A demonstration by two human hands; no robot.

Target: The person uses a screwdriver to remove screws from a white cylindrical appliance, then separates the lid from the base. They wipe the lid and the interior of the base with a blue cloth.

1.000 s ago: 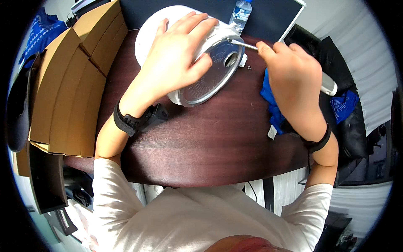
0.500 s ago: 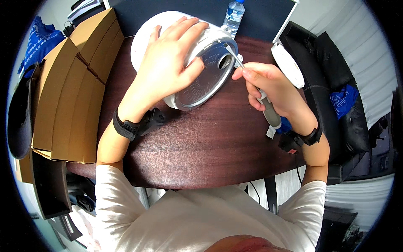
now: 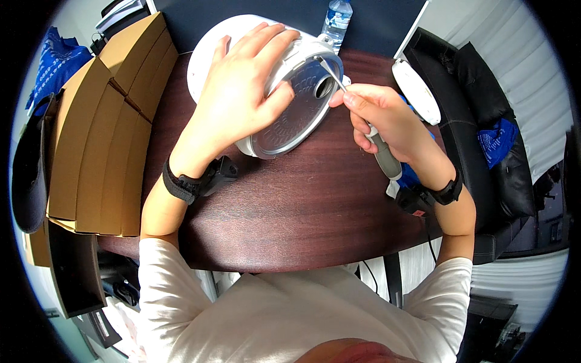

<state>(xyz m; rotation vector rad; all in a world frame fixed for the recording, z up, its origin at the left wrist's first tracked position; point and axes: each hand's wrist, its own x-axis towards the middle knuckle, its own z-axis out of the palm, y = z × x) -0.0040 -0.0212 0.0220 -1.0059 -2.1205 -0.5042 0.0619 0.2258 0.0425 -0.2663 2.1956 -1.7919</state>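
**Screwdriver at the underside of a tipped white appliance**

A round white appliance with a grey ribbed metal base [image 3: 284,91] lies tipped on its side on the dark brown wooden desk [image 3: 290,199], toward the desk's far edge, its base turned to face the person. The left hand [image 3: 242,97] lies flat over the upper flank of the appliance, fingers [image 3: 266,39] spread wide across the white shell and the thumb hooked over the rim of the base.

The right hand [image 3: 387,124] is just to the right of the appliance. Its fingers are curled and pressed together around the grey handle of a slim metal-shafted screwdriver [image 3: 363,121], thumb and forefinger pinching near where the shaft begins. The shaft slants up and left, and its tip meets the upper rim of the base, just above a round dark opening in it. Whether the tip sits in a screw I cannot tell.

Both wrists wear black straps carrying small black units.

Behind the appliance stands a clear plastic water bottle with a blue label [image 3: 336,21]. Left of the appliance, brown cardboard boxes [image 3: 103,133] are stacked in a row. To the right of the appliance a white oval lid-like piece [image 3: 417,91] rests at the desk's edge, with a black couch [image 3: 484,103] beyond it.
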